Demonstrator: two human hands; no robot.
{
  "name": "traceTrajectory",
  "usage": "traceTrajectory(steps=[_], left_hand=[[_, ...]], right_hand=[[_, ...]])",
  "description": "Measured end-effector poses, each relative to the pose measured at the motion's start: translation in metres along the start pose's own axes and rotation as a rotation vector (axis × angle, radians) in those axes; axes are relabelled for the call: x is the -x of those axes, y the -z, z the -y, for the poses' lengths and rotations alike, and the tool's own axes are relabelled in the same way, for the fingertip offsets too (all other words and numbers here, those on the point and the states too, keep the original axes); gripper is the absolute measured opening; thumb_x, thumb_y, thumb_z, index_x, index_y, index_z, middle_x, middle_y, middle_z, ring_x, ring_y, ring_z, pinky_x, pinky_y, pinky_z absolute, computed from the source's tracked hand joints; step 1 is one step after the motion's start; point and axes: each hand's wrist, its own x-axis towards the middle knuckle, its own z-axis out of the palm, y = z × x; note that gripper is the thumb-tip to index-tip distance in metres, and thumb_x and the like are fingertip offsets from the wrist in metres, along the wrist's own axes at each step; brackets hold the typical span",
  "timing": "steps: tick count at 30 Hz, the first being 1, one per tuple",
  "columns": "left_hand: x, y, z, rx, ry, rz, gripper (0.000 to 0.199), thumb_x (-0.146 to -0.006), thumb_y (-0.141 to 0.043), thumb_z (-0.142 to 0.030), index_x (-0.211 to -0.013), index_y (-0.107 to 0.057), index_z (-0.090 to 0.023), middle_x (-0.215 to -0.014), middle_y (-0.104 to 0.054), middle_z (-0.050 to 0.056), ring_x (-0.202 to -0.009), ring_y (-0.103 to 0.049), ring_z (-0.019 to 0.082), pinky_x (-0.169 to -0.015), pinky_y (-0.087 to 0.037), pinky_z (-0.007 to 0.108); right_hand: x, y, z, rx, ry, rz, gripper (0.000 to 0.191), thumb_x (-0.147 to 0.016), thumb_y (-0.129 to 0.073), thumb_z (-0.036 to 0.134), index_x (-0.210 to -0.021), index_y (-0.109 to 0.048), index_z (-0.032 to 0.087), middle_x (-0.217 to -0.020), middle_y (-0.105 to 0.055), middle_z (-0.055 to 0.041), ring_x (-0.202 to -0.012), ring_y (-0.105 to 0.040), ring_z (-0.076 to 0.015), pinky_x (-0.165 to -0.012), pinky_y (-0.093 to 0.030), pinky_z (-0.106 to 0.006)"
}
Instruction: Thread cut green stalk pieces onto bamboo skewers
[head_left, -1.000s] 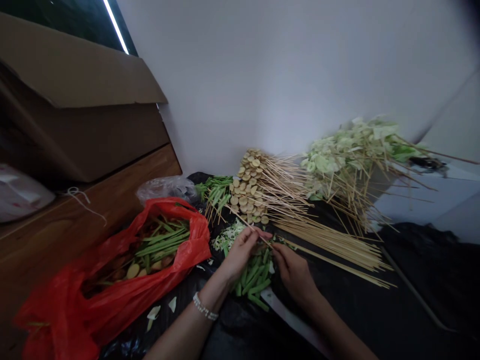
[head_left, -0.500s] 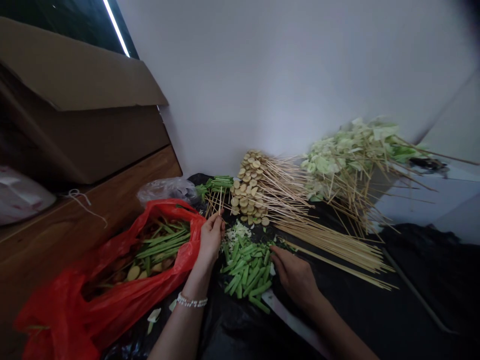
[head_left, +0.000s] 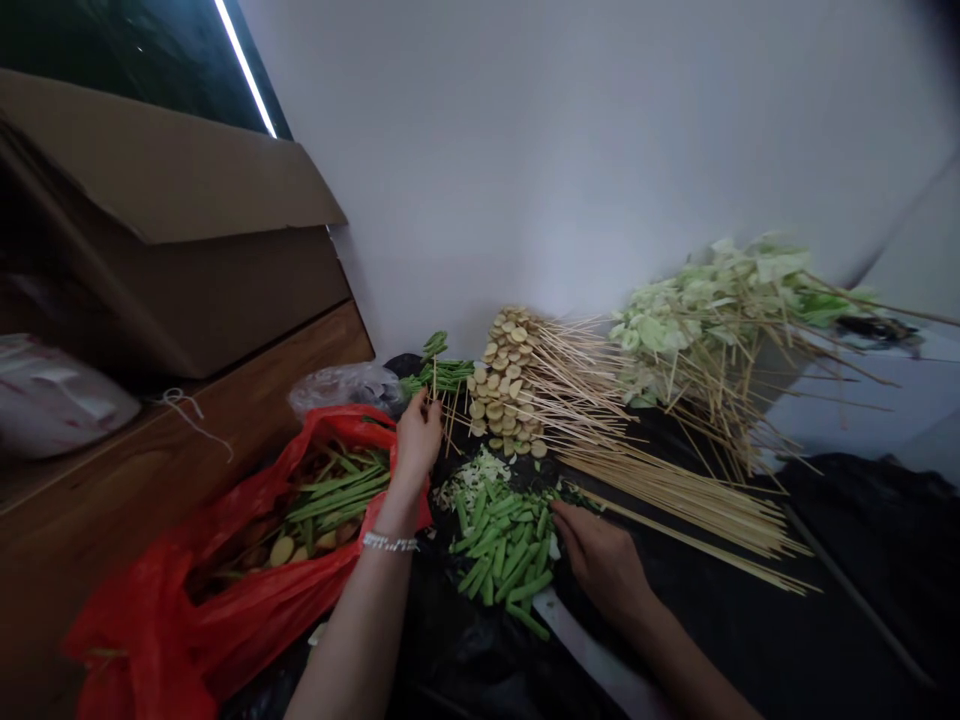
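My left hand (head_left: 418,432) is closed around the thin stick of a green bean skewer (head_left: 434,346), held upright with the beans at its top. Just behind it lies a small stack of green bean skewers (head_left: 454,376). My right hand (head_left: 596,550) rests beside the heap of cut green beans (head_left: 502,550), fingers curled together at its right edge. Whether anything is between those fingers is hidden. A knife blade (head_left: 577,640) lies flat below the heap, partly under my right forearm. Pale chopped scraps (head_left: 480,478) lie behind the beans.
A red plastic bag (head_left: 247,590) of beans and potato slices stands at left. Potato skewers (head_left: 514,385) are stacked behind, with bare bamboo sticks (head_left: 690,495) and cabbage skewers (head_left: 675,320) to the right. A cardboard box (head_left: 225,300) and clear plastic bag (head_left: 349,388) sit back left.
My left hand has moved forward and slightly left with the skewer, lifting its beans above the stack. My right hand has stayed by the cut beans. The view has shifted slightly.
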Motion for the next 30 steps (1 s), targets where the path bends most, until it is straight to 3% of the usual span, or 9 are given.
traceTrajectory(steps=[2,4,9,12,15,17,21,25,30], left_hand=[[0.002,-0.003,-0.002,-0.098,-0.122,-0.104,0.045,-0.074,-0.066,-0.028,-0.117,-0.062,-0.016,-0.101,-0.063,0.014,-0.1,-0.055,0.028,-0.085,-0.044,0.037],[0.015,-0.008,-0.007,-0.087,-0.209,-0.096,0.036,-0.076,-0.064,-0.028,-0.111,-0.066,-0.019,-0.111,-0.06,0.014,-0.111,-0.051,0.03,-0.096,-0.038,0.04],[0.07,-0.027,-0.01,0.059,-0.273,0.33,0.016,-0.081,-0.06,-0.028,-0.088,-0.073,-0.023,-0.093,-0.066,0.008,-0.092,-0.058,0.024,-0.088,-0.042,0.035],[0.09,-0.034,0.003,0.008,-0.318,0.347,0.019,-0.086,-0.055,-0.03,-0.089,-0.072,-0.022,-0.09,-0.067,0.008,-0.09,-0.058,0.023,-0.086,-0.041,0.034],[0.095,-0.035,0.019,-0.098,-0.343,0.41,0.021,-0.087,-0.052,-0.03,-0.084,-0.071,-0.021,-0.084,-0.066,0.007,-0.083,-0.058,0.021,-0.08,-0.041,0.031],[0.096,-0.035,0.025,-0.158,-0.346,0.455,0.023,-0.088,-0.051,-0.031,-0.081,-0.069,-0.02,-0.079,-0.064,0.006,-0.078,-0.058,0.02,-0.075,-0.04,0.03],[0.098,-0.034,0.021,-0.224,-0.348,0.533,0.029,-0.09,-0.046,-0.033,-0.071,-0.064,-0.019,-0.069,-0.06,0.004,-0.069,-0.055,0.018,-0.067,-0.037,0.027],[0.096,-0.031,0.015,-0.284,-0.351,0.612,0.036,-0.091,-0.044,-0.036,-0.063,-0.059,-0.019,-0.064,-0.056,0.002,-0.065,-0.052,0.016,-0.064,-0.035,0.026],[0.093,-0.026,0.017,-0.293,-0.36,0.715,0.018,-0.08,-0.061,-0.035,-0.072,-0.067,-0.019,-0.071,-0.062,0.002,-0.071,-0.055,0.017,-0.066,-0.038,0.027]], right_hand=[[0.0,0.0,0.0,0.002,-0.001,-0.005,0.028,-0.096,-0.042,0.025,-0.112,-0.063,0.018,-0.097,-0.072,-0.0072,-0.081,-0.07,-0.0154,-0.075,-0.054,-0.025],[-0.001,0.001,0.001,0.0,0.001,-0.015,0.028,-0.096,-0.041,0.024,-0.11,-0.064,0.017,-0.096,-0.072,-0.0073,-0.081,-0.069,-0.0151,-0.075,-0.054,-0.024],[-0.004,0.007,-0.005,0.068,0.011,-0.034,0.028,-0.096,-0.041,0.024,-0.109,-0.065,0.018,-0.096,-0.072,-0.007,-0.081,-0.069,-0.0148,-0.076,-0.052,-0.024],[-0.007,0.017,-0.019,0.161,-0.043,-0.093,0.026,-0.095,-0.043,0.023,-0.109,-0.065,0.017,-0.098,-0.072,-0.0072,-0.083,-0.068,-0.0153,-0.078,-0.049,-0.025],[-0.009,0.028,-0.038,0.281,-0.188,-0.148,0.023,-0.093,-0.046,0.025,-0.106,-0.065,0.018,-0.101,-0.071,-0.0062,-0.089,-0.065,-0.018,-0.079,-0.046,-0.028],[-0.01,0.032,-0.048,0.348,-0.248,-0.081,0.02,-0.091,-0.048,0.023,-0.1,-0.065,0.019,-0.097,-0.07,-0.0054,-0.088,-0.062,-0.0198,-0.077,-0.044,-0.029],[-0.011,0.032,-0.055,0.414,-0.214,0.118,0.014,-0.088,-0.052,0.02,-0.084,-0.066,0.02,-0.083,-0.066,-0.0056,-0.086,-0.056,-0.0217,-0.073,-0.039,-0.031],[-0.009,0.03,-0.053,0.529,-0.24,0.207,0.012,-0.085,-0.056,0.018,-0.078,-0.066,0.02,-0.081,-0.065,-0.0076,-0.087,-0.055,-0.0237,-0.069,-0.034,-0.033],[-0.006,0.031,-0.053,0.589,-0.29,0.3,0.012,-0.084,-0.057,0.016,-0.075,-0.064,0.019,-0.08,-0.065,-0.0075,-0.084,-0.057,-0.0248,-0.067,-0.031,-0.033]])
